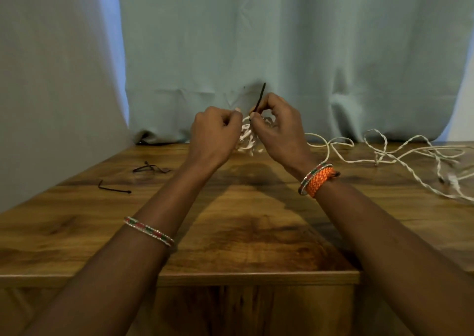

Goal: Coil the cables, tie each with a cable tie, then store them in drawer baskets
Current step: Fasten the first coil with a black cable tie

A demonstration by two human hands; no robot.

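Tying under way above the far middle of the tabletop (243,233): left hand (215,135) curled round a small white coiled cable (246,136), held up between both hands just clear of the wood; right hand (277,127) pinching a black cable tie (259,97), its free tail sticking up and away. Best done, by the look of it, by keeping the left grip firm so the loops stay bunched, feeding the tail through the head and drawing it snug across the middle of the bundle, not near one end where loops could slip out. Whether the tail is already through the head: hidden by the fingers. Loose white cables (400,153) sprawled uncoiled to the right, apparently next in line. Spare black ties (114,188) lying at the left, more (150,168) just behind them. No drawer baskets or other containers in view, so nothing stored as far as can be seen; pale curtain (282,40) hanging behind.
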